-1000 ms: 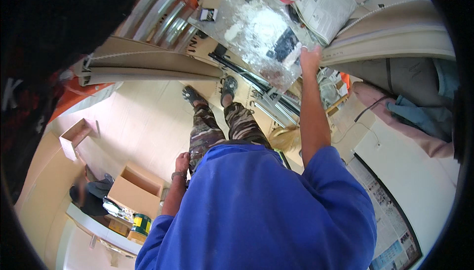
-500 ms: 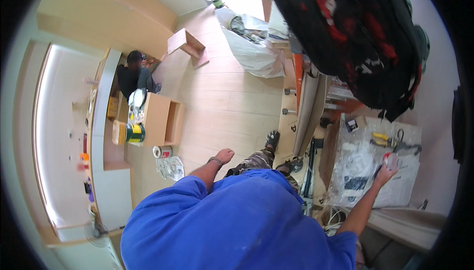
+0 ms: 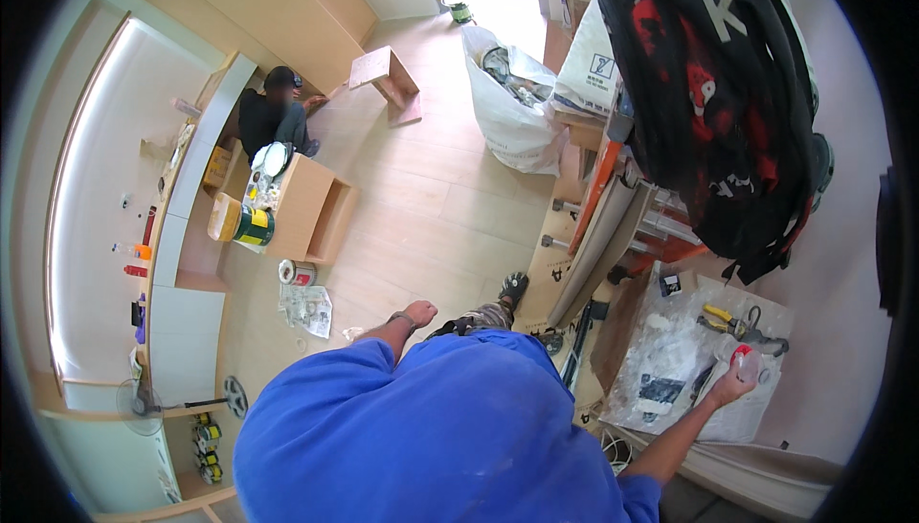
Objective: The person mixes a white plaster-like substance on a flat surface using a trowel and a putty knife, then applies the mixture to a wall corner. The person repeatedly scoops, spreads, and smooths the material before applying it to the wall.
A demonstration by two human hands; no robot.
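Observation:
At the right, my right hand (image 3: pixel 730 389) is closed around a small clear plastic bottle (image 3: pixel 750 367) with a red part on top. It is over a large plastic-wrapped package (image 3: pixel 639 360), whose surface is smeared with white. Just beyond the bottle lie yellow-handled pliers (image 3: pixel 718 314) and a dark hand tool (image 3: pixel 763 339). My left hand (image 3: pixel 419 312) hangs low beside my leg with its fingers curled in, and nothing shows in it. A dark band circles that wrist.
A black and red backpack (image 3: pixel 708 102) hangs at the right, above leaning boards and an orange-railed ladder (image 3: pixel 595 193). A full white sack (image 3: pixel 512 131) stands far ahead. At left, a person (image 3: pixel 273 116) crouches behind a wooden cabinet (image 3: pixel 299 202) near a green paint can (image 3: pixel 254 226).
My view has turned, so the room appears shifted and a standing fan shows at lower left. The bottle stays in my right hand over the package.

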